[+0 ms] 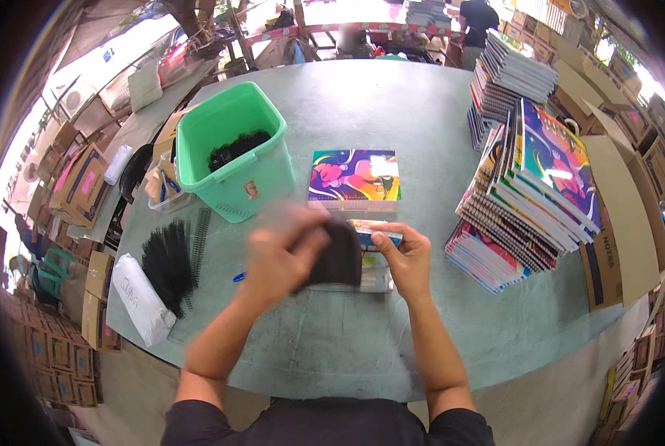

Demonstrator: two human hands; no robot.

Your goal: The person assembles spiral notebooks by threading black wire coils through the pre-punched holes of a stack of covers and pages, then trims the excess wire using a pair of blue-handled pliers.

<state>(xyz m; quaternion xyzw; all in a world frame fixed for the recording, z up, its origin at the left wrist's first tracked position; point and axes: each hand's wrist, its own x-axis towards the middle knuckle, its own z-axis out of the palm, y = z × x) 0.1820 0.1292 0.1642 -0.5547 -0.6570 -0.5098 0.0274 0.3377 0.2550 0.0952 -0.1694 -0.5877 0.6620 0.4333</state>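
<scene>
My left hand (284,256), smeared by motion, has its fingers curled beside a dark, rounded shape (338,256) that is too blurred to name. Between thumb and fingers, my right hand (407,256) pinches the right end of a colourful notebook (366,229), mostly hidden behind the dark shape. Just below it sits a pale, partly see-through block (375,276). Beyond my hands, a notebook with a purple and orange cover (355,176) lies flat. A blue pen tip (239,277) pokes out left of my left wrist.
A green bin (232,171) holds black coils (237,149). Loose black coils (167,264) and a white wrapped bundle (143,297) lie on the table's left. Stacks of spiral notebooks (522,197) stand right, beside an open carton (626,215). A person (477,30) stands beyond the table.
</scene>
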